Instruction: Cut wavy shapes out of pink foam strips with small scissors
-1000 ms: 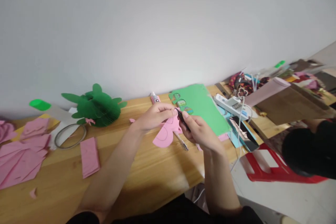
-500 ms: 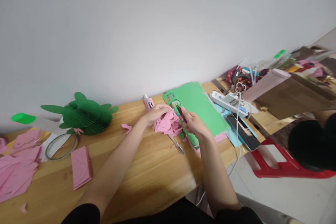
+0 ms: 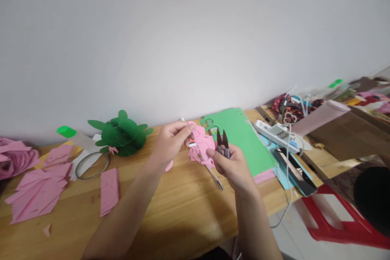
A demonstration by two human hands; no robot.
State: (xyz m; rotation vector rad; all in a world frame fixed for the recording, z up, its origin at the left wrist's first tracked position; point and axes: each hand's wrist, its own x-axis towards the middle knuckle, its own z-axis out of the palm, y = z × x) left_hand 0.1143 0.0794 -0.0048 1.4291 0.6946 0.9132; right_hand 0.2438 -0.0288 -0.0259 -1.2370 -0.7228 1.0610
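Note:
Between the thumb and fingers of my left hand is a pink paper cutout with drawn curved lines, held up off the table. My right hand is closed round a pair of small snips, their two dark blades pointing up and slightly apart. The right thumb reaches the paper's lower right edge. Below the cutout lie pink paper scraps and a clear pen. Behind the left fingers, a glue tube is mostly hidden.
Green sheets lie to the right, beside a power strip and a phone. On the left are a green honeycomb paper shape, a tape roll, folded pink paper and fanned pink pieces. A red stool stands below.
My left hand has lifted a pink cutout from the pile. The snips have turned in my right hand and now point upward. The view has shifted, so everything sits farther right.

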